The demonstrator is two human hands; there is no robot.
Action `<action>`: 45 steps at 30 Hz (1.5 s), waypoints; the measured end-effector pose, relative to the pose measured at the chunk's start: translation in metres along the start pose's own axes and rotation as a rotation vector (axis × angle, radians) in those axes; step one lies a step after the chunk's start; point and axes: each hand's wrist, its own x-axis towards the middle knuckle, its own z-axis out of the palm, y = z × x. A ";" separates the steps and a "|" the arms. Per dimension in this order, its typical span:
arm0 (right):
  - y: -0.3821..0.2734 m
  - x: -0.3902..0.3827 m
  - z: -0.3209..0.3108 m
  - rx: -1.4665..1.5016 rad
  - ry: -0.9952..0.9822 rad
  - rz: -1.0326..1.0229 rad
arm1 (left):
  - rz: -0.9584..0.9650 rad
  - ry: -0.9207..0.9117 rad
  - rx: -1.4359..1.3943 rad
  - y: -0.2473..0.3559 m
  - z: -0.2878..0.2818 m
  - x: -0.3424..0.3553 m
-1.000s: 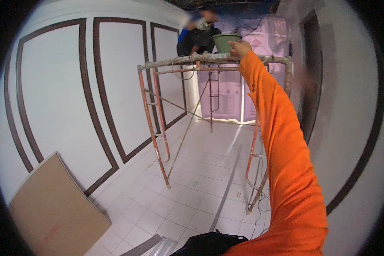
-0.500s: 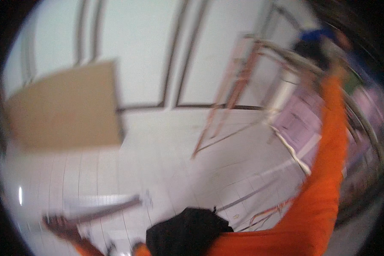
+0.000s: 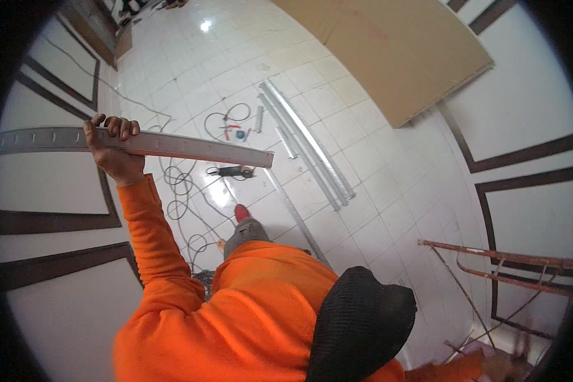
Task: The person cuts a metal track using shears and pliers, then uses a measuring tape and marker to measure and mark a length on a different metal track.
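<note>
My left hand (image 3: 116, 148) is raised on the left with its fingers wrapped round a long grey metal channel (image 3: 200, 149). The channel runs roughly level, past the left rim on one side and ending above the floor on the other. Small slots mark its left part. At the lower right, my right hand (image 3: 500, 366) is smeared and partly cut off, beside the frame of a rusty scaffold (image 3: 522, 258). Its fingers do not show clearly, nor whether anything is in them.
Several metal profiles (image 3: 309, 143) lie on the white tiled floor. Near them are a black power tool (image 3: 232, 171), a small blue item (image 3: 240, 135) and looped cables (image 3: 179, 181). A large brown board (image 3: 395, 57) leans at the far right. Dark-trimmed wall panels (image 3: 51, 172) stand left.
My view has swung left, bringing the tools and floor profiles into sight. My left arm has risen with the metal channel. My right arm now appears low at the right.
</note>
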 end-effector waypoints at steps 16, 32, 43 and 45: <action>-0.179 -0.573 0.069 -0.107 -2.229 0.258 | 0.157 -0.090 0.515 0.102 -0.158 0.156; -0.517 -0.867 0.173 0.447 -2.592 0.412 | -0.172 -0.373 0.524 -0.153 -0.140 0.439; -0.670 -0.931 0.283 0.192 -2.457 0.599 | -0.733 -0.428 0.378 -0.305 -0.166 0.541; -0.667 -0.934 0.290 0.122 -2.385 0.734 | -0.868 -0.451 0.303 -0.338 -0.163 0.557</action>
